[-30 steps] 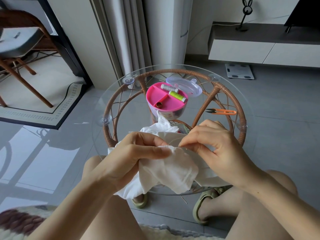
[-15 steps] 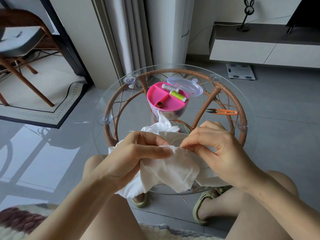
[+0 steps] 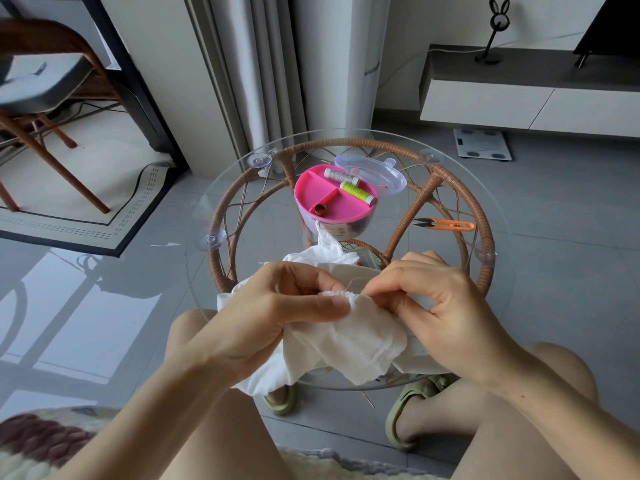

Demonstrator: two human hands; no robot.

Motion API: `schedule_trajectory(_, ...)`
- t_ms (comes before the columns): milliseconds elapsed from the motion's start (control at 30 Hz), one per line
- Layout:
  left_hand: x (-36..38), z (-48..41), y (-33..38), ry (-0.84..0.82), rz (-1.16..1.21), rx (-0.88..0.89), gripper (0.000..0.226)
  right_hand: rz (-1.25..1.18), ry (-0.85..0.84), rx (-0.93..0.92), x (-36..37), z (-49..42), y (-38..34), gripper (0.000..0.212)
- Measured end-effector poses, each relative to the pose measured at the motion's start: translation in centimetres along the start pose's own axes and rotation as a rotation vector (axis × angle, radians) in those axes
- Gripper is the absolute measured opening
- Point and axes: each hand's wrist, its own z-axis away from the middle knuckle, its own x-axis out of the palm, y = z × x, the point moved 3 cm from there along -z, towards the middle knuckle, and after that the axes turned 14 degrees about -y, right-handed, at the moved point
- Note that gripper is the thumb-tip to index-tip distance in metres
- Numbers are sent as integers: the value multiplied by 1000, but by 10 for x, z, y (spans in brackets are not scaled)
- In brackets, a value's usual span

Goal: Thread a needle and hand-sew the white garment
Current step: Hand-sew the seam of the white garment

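I can read no words or numbers anywhere; the sewing box [image 3: 313, 192] may carry a label, too blurred to tell.

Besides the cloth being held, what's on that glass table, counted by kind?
Thread: 2, grey spool, yellow-green spool
Pink sewing box: 1
Clear lid: 1
Thimble: 1
Orange snips: 1
Green item, mostly hidden: 1
Total: 7

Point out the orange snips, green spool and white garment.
orange snips [image 3: 450, 224], head view, orange handle.
green spool [image 3: 356, 191], head view, wound thread.
white garment [image 3: 346, 344], head view, hanging front fold.
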Motion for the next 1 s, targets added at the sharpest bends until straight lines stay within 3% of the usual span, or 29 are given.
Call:
schedule_trajectory(533, 8, -9, -5, 93, 167, 80, 7, -519, -53, 75, 7, 9, -12, 19)
schedule_trajectory(700, 9, -14, -8, 124, 142, 108, 11, -332, 85, -21, 10, 3, -19, 21)
schedule_trajectory(933, 12, -14, -9, 158, 192, 134, 8, -295, 189, 49, 9, 2, -17, 11)
schedule_trajectory(1000, 11, -15, -11, 176, 227, 125, 11, -189, 248, 50, 8, 3, -20, 14)
